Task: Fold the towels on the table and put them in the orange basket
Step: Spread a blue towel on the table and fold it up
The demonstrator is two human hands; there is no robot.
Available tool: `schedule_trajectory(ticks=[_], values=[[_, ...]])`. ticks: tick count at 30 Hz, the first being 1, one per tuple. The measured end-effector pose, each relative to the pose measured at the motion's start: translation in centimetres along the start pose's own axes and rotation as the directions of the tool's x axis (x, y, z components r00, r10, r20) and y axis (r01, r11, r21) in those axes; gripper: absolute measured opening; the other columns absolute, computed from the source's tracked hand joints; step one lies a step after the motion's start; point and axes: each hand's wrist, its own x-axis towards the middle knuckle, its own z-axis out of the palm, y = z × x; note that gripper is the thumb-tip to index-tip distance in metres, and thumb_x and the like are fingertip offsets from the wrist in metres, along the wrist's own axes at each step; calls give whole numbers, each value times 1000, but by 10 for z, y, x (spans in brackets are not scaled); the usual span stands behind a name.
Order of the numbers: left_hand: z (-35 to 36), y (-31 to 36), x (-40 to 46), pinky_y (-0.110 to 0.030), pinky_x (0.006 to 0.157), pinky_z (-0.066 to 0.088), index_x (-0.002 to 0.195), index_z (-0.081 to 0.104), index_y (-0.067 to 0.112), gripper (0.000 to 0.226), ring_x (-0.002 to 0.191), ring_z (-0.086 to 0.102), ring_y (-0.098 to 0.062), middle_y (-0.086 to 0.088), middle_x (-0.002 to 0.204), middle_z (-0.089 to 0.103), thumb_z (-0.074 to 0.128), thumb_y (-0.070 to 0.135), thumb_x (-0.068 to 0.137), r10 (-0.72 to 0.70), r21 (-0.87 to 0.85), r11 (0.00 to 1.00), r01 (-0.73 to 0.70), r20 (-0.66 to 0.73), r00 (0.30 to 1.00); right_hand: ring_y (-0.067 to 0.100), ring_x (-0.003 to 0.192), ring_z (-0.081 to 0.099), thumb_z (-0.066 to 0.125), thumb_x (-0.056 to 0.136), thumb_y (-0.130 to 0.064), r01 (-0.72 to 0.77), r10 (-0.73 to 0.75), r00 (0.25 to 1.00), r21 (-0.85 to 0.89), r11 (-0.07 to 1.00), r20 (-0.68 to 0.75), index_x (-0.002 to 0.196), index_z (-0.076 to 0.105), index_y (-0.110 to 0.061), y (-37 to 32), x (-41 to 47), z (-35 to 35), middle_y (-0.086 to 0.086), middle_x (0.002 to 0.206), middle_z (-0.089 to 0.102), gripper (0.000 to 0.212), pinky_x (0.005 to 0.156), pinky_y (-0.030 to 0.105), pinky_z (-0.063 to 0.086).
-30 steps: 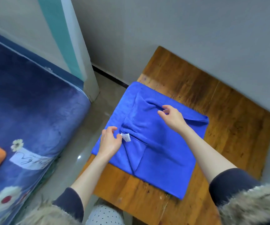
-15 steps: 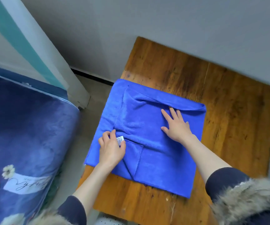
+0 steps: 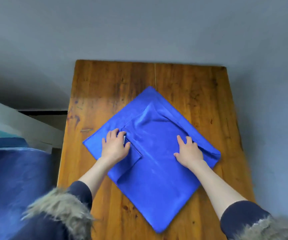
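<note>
Your towel (image 3: 157, 153) lay partly folded on the wooden worktop (image 3: 105, 87), turned like a diamond in the middle of the frame, with one corner pointing to the top and another to the bottom. A smaller folded layer sat on top of it, its edges showing as creases toward the upper right. Your left hand (image 3: 114, 146) rested flat on the towel's left part, fingers (image 3: 111, 135) straight and spread, gripping nothing; a small white tag (image 3: 124, 139) peeked out just beside your index finger. Your right hand (image 3: 189, 152) pressed flat on the towel's right part, fingers likewise straight and slightly apart, holding nothing. Both forearms reached in from the bottom of the frame, in dark sleeves (image 3: 81, 191) with fur trim (image 3: 60, 207). A dark blue bed (image 3: 10, 179) filled the lower left of the frame, and a grey wall (image 3: 139, 28) ran across the top behind the worktop.
</note>
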Motion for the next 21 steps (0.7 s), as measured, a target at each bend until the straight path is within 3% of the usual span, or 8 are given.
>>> schedule_trajectory(ticks=[5, 9, 13, 15, 18, 19, 21], values=[[22, 59, 9, -53, 112, 14, 131, 44, 20, 43, 137, 19, -26, -8, 144, 28, 49, 26, 89, 91, 141, 985, -99, 62, 994, 35, 105, 57, 51, 94, -33, -131, 122, 988, 108, 985, 91, 136, 28, -13, 56, -35, 29, 19, 134, 32, 52, 71, 33, 42], [42, 93, -21, -52, 113, 12, 141, 32, 24, 57, 138, 23, -22, -5, 148, 25, 53, 22, 88, 198, 118, 970, -211, 117, 973, 31, 101, 56, 49, 93, -36, -214, 165, 958, 203, 956, 234, 131, 31, -14, 94, -60, 51, 15, 127, 42, 47, 76, 33, 45], [59, 92, -68, -51, 114, 9, 149, 14, 26, 72, 143, 16, -19, -5, 154, 15, 55, 28, 90, 218, 163, 960, -229, 85, 972, 27, 68, 62, 44, 93, -41, -315, 178, 877, 255, 914, 445, 102, 45, -14, 118, -79, 63, 5, 97, 55, 29, 70, 32, 55], [65, 85, -83, -47, 115, 10, 149, 13, 24, 73, 144, 13, -20, -6, 154, 13, 55, 33, 90, 253, 212, 940, -267, 91, 963, 27, 65, 66, 41, 94, -42, -332, 207, 904, 307, 892, 375, 84, 47, -14, 125, -80, 61, 5, 86, 60, 30, 63, 27, 51], [65, 78, -86, -46, 115, 12, 143, 31, 25, 64, 144, 14, -25, -9, 154, 17, 60, 35, 87, 328, 347, 867, -359, 148, 933, 31, 87, 63, 42, 96, -39, -297, 335, 942, 419, 858, -20, 83, 49, -14, 133, -65, 50, 11, 94, 64, 29, 63, 29, 41], [63, 78, -85, -48, 114, 18, 135, 44, 22, 59, 141, 22, -30, -12, 151, 25, 67, 31, 82, 365, 364, 842, -398, 158, 917, 33, 92, 61, 44, 96, -37, -284, 392, 911, 491, 824, -130, 89, 51, -12, 135, -57, 44, 12, 100, 63, 27, 65, 31, 39], [62, 77, -79, -50, 101, 39, 110, 65, 16, 51, 121, 49, -38, -19, 133, 50, 83, 19, 63, 454, 400, 791, -463, 124, 882, 36, 102, 56, 49, 94, -35, -256, 474, 860, 645, 720, -188, 103, 52, -8, 140, -39, 35, 14, 111, 57, 29, 71, 34, 38]])
